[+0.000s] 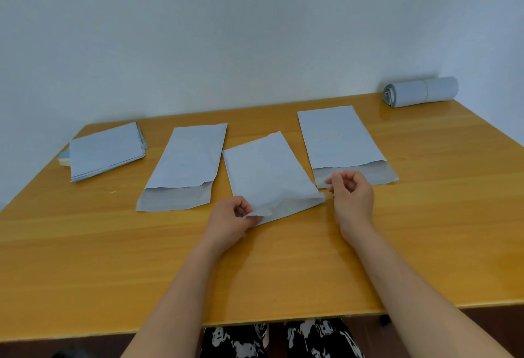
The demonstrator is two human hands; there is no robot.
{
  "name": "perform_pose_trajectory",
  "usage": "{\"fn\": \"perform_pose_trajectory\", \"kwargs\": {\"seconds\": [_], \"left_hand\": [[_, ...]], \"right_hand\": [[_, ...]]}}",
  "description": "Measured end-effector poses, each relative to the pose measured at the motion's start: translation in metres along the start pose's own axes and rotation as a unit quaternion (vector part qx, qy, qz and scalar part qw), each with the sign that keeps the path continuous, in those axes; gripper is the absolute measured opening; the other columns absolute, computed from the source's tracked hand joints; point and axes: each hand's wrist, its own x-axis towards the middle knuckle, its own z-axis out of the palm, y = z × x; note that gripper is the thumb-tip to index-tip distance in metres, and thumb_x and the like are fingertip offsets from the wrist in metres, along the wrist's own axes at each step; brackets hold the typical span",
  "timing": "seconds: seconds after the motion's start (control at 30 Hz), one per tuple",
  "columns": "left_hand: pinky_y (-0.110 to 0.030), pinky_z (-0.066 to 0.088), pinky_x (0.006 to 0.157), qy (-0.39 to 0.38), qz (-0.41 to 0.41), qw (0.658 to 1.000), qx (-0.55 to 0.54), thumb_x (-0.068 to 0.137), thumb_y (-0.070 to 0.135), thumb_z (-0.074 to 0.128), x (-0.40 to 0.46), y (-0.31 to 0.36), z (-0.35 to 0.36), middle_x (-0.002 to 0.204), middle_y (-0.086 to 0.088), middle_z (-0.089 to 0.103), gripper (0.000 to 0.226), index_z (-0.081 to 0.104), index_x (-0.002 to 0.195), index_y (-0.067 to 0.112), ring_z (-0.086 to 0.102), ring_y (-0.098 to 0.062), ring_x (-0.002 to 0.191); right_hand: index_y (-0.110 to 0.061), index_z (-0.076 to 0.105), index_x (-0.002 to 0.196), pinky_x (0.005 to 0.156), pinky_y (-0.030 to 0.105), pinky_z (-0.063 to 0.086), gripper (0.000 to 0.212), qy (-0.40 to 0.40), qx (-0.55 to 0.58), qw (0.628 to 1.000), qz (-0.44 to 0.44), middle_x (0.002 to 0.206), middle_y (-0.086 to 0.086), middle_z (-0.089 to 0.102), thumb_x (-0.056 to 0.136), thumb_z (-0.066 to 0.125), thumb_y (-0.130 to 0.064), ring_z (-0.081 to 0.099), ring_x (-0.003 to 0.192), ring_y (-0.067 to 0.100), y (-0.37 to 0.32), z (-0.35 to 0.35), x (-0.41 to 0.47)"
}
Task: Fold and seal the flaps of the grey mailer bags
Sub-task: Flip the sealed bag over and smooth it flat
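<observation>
between both hands, middle mailer bag (266, 170); left fingers (252, 217) pinch near corner.

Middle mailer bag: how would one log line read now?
middle mailer bag | flap folded | left hand pinches near corner | right hand at other corner | two neighbours unsealed

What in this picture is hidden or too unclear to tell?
Head view only:
- Middle bag's near flap: folded under, edge covered by left hand; sealed or not, unclear.
- Right hand: whatever its fingertips pinch is too small to see.
- Stack's bag count: edges too fine.
- Roll's inside: wound shut.
</observation>
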Motion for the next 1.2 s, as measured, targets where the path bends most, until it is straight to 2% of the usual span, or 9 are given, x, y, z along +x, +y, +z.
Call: {"fn": "perform_pose_trajectory", "kwargs": {"seconds": [0.13,0.3,0.47,0.57,0.7,0.8,1.0,1.13,1.2], "left_hand": [[-0.008,0.038,0.043,0.004,-0.003,1.000,0.000,0.080,0.020,0.075,-0.001,0.000,0.000,0.073,-0.002,0.057,0.021,0.064,0.086,0.004,0.046,-0.009,0.060],[-0.008,0.039,0.044,0.001,-0.007,1.000,0.001,0.080,0.020,0.075,-0.001,0.000,0.000,0.074,-0.003,0.057,0.020,0.064,0.086,0.004,0.046,-0.009,0.060],[-0.008,0.039,0.044,-0.001,-0.012,1.000,0.002,0.080,0.021,0.074,0.000,0.002,-0.001,0.073,-0.003,0.058,0.023,0.064,0.088,0.002,0.047,-0.009,0.058],[-0.008,0.039,0.044,-0.004,-0.020,1.000,-0.003,0.080,0.021,0.074,0.000,0.004,-0.001,0.072,-0.002,0.056,0.025,0.063,0.090,0.001,0.047,-0.009,0.057],[-0.009,0.039,0.043,-0.008,-0.024,1.000,-0.010,0.080,0.020,0.075,0.000,0.006,-0.001,0.071,-0.002,0.055,0.024,0.063,0.088,0.001,0.047,-0.009,0.057],[-0.009,0.039,0.043,-0.009,-0.021,1.000,-0.008,0.081,0.021,0.074,-0.001,0.007,-0.001,0.070,-0.001,0.055,0.022,0.063,0.086,0.003,0.047,-0.008,0.056],[-0.013,0.040,0.049,-0.016,-0.025,1.000,0.004,0.080,0.022,0.074,0.000,0.008,-0.003,0.070,0.000,0.055,0.019,0.062,0.083,0.008,0.047,-0.009,0.059],[-0.017,0.039,0.053,-0.016,-0.028,0.999,0.005,0.080,0.024,0.075,0.001,0.008,-0.003,0.070,-0.001,0.054,0.024,0.064,0.087,0.004,0.045,-0.010,0.062],[-0.017,0.039,0.053,-0.015,-0.027,1.000,0.008,0.080,0.024,0.075,0.001,0.008,-0.003,0.070,-0.002,0.054,0.024,0.064,0.087,0.004,0.046,-0.010,0.062]], "right_hand": [[-0.014,0.057,0.089,0.057,0.014,0.048,0.005,0.041,0.026,0.999,0.017,0.083,0.000,0.070,0.093,0.055,-0.015,0.060,0.065,0.005,0.001,-0.004,0.002],[-0.016,0.052,0.085,0.064,0.017,0.051,0.013,0.069,0.038,0.997,-0.004,0.083,0.000,0.069,0.090,0.059,-0.008,0.065,0.071,0.008,-0.001,-0.011,0.002],[-0.014,0.065,0.095,0.068,0.013,0.052,0.013,0.078,0.009,0.997,-0.023,0.082,-0.003,0.067,0.092,0.055,-0.005,0.064,0.071,0.004,0.002,-0.018,0.007],[-0.011,0.067,0.099,0.065,0.006,0.049,0.014,0.102,0.008,0.994,-0.026,0.081,-0.003,0.067,0.092,0.056,-0.007,0.063,0.072,0.001,0.004,-0.022,0.008],[-0.009,0.068,0.105,0.068,0.005,0.048,0.018,0.134,0.005,0.991,-0.022,0.090,0.001,0.069,0.094,0.054,-0.008,0.065,0.079,0.000,0.007,-0.027,0.009],[-0.010,0.068,0.105,0.073,0.009,0.050,0.019,0.153,0.017,0.988,-0.017,0.093,0.002,0.070,0.094,0.052,-0.007,0.067,0.083,0.004,0.007,-0.034,0.012],[-0.012,0.066,0.100,0.084,0.026,0.053,0.020,0.190,0.024,0.981,-0.012,0.091,0.007,0.070,0.093,0.050,-0.004,0.069,0.085,0.015,0.008,-0.052,0.023],[-0.014,0.065,0.099,0.075,0.020,0.052,0.018,0.210,0.023,0.977,0.007,0.093,0.007,0.069,0.092,0.050,-0.006,0.068,0.086,0.015,0.008,-0.064,0.031],[-0.014,0.066,0.101,0.074,0.022,0.050,0.017,0.218,0.006,0.976,0.007,0.094,0.006,0.068,0.091,0.053,-0.008,0.067,0.088,0.018,0.008,-0.069,0.033]]}}
